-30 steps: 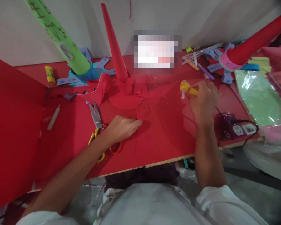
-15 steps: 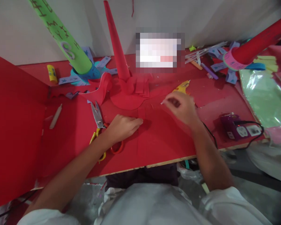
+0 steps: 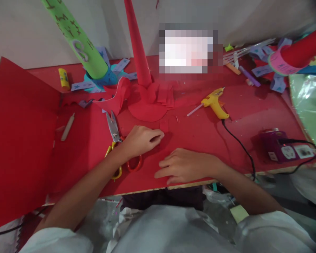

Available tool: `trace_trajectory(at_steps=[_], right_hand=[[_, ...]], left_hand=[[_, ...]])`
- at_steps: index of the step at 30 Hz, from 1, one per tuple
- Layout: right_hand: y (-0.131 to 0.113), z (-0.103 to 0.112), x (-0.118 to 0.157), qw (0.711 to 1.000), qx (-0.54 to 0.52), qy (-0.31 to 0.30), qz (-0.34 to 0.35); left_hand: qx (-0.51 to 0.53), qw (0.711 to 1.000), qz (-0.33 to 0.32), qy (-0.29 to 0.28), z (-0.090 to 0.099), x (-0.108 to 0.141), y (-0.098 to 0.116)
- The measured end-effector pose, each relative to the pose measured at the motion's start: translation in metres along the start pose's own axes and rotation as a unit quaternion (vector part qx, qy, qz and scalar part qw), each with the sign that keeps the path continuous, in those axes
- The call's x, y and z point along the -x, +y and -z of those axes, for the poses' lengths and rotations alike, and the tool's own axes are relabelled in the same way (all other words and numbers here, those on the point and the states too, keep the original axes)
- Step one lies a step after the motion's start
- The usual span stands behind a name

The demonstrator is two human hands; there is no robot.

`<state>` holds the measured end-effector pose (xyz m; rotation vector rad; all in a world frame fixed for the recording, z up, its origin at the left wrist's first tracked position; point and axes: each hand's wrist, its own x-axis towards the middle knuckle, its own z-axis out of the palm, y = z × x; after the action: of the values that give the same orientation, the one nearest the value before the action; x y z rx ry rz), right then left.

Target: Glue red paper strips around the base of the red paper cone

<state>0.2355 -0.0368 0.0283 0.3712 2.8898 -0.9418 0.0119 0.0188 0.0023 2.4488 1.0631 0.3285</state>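
Note:
My left hand (image 3: 140, 141) is closed in a pinch at the near end of a small red strip (image 3: 164, 125) of paper or foam. Red on red makes the strip's edges hard to see. To its right, my right hand (image 3: 186, 165) rests low over the table's front edge, fingers spread and holding nothing. Under my left wrist lie scissors (image 3: 114, 131) with yellow and red handles, blades pointing away. Behind my hands a tall red cone (image 3: 138, 45) stands on a round red base (image 3: 147, 112), with several red strips (image 3: 165, 95) beside it.
A yellow glue gun (image 3: 216, 102) lies right, its cord running near a purple power box (image 3: 276, 146). Behind stand a green tube (image 3: 86, 52) and a yellow glue stick (image 3: 64, 79). A red panel (image 3: 21, 140) rises at left. A red cone with a pink band (image 3: 284, 61) leans at right.
My right hand has come away from beside the glue gun, moving down and toward me, and its fingers have spread. My left hand stays at the strip. The view has shifted slightly.

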Motion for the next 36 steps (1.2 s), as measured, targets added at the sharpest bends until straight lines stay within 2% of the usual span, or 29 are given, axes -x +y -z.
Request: trace_trajectory(at_steps=[3,9,12,14,17,21,25,27,30,36], right_hand=[[-0.004,0.001,-0.003,1.000,0.019,-0.005,0.003],[-0.002,-0.004,-0.006,0.999,0.029,0.029,0.006],[0.002,-0.009,-0.008,0.996,0.044,0.081,-0.015],[0.006,-0.011,-0.009,0.989,0.017,0.142,-0.029],[0.011,-0.009,-0.007,0.963,-0.124,0.240,-0.024],[0.016,-0.001,-0.002,0.892,-0.304,0.335,0.003],[0.023,0.004,0.001,0.834,-0.390,0.389,-0.013],[0.027,0.004,0.002,0.813,-0.426,0.397,-0.019],[0.031,0.004,0.002,0.798,-0.455,0.396,-0.020],[0.031,0.005,0.001,0.807,-0.447,0.386,-0.023]], left_hand=[[-0.006,1.000,0.005,-0.008,0.001,0.000,0.000],[-0.021,1.000,-0.006,0.004,-0.001,0.000,-0.001],[-0.025,1.000,-0.012,0.007,-0.003,0.000,-0.002],[-0.022,1.000,-0.015,0.005,-0.003,0.000,-0.003],[-0.007,1.000,-0.015,0.003,-0.002,0.000,-0.004],[0.031,0.999,-0.027,-0.009,0.004,0.003,-0.003],[-0.003,0.994,-0.084,-0.064,0.005,0.004,0.001],[-0.046,0.989,-0.119,-0.070,0.003,0.004,0.002],[-0.061,0.985,-0.154,-0.051,0.000,0.004,0.003],[-0.027,0.981,-0.189,-0.028,0.003,0.003,0.003]])
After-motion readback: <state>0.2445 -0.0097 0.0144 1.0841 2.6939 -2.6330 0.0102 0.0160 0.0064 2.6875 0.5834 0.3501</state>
